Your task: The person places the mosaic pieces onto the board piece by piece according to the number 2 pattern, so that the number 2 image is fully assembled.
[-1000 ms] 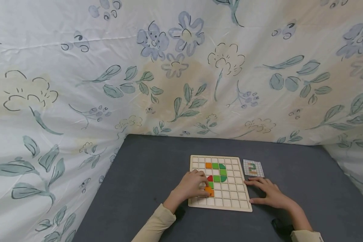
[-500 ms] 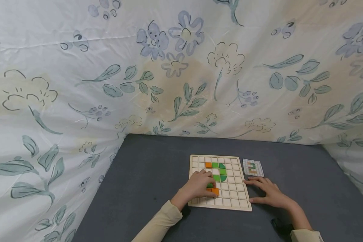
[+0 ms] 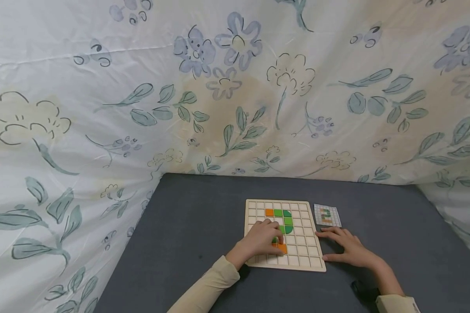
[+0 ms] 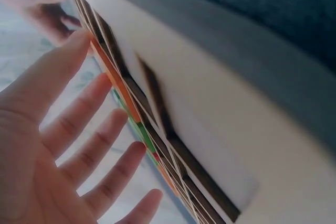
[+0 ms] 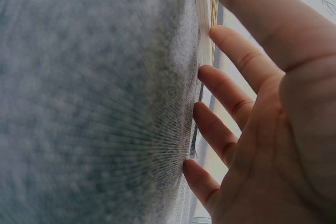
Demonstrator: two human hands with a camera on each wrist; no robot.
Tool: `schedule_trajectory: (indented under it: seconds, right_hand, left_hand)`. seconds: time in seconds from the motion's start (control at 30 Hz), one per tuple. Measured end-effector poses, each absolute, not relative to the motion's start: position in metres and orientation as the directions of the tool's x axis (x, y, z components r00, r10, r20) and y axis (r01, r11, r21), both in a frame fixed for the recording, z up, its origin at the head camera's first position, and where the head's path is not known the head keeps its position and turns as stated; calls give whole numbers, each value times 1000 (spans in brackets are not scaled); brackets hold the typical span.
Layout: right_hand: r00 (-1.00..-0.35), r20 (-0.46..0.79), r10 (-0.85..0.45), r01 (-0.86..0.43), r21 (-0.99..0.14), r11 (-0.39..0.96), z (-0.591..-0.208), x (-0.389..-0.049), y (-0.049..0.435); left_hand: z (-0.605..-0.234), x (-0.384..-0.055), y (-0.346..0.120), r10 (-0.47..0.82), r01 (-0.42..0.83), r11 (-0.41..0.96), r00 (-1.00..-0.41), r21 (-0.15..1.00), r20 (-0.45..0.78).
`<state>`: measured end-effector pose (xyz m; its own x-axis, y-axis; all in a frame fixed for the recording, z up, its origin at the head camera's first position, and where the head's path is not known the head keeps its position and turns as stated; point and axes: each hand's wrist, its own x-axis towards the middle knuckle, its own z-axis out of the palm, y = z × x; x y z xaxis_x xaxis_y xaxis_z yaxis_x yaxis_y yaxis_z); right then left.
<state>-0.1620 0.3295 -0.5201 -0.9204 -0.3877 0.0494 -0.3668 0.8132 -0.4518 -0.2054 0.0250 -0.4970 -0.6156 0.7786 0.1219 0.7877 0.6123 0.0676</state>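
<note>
A square wooden grid board (image 3: 309, 252) lies on the dark table, with orange, green and red tiles in its cells. Thumb and index finger of my left hand (image 3: 258, 240) pinch an orange square tile (image 3: 283, 248) low on the board, right beside another orange tile (image 3: 274, 246). The left hand covers part of the tile pattern. In the left wrist view, thumb and index tips touch an orange strip (image 4: 113, 74) at the board's surface. My right hand (image 3: 350, 248) rests with spread fingers at the board's right edge, thumb and index tips touching it and holding nothing.
A small printed card (image 3: 327, 215) with a coloured grid pattern lies right of the board, just beyond the right hand. Dark cloth covers the table (image 3: 196, 217). A floral curtain (image 3: 219, 108) rises behind and at the left.
The left hand has moved right across the board, bringing the orange tile from above the other orange tile to the spot beside it. The right hand has stayed at the edge.
</note>
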Motion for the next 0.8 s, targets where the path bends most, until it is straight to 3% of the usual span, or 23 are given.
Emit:
schedule_trajectory:
  seconds: [0.4, 0.8]
  right_hand:
    - [-917, 66, -393, -380, -447, 810, -520, -162, 329]
    - [-927, 29, -374, -344, -464, 817, -523, -161, 329]
  left_hand:
    - [-495, -204, 18, 766, 773, 631, -635, 69, 101]
    - [-499, -205, 3, 742, 756, 633, -654, 168, 145]
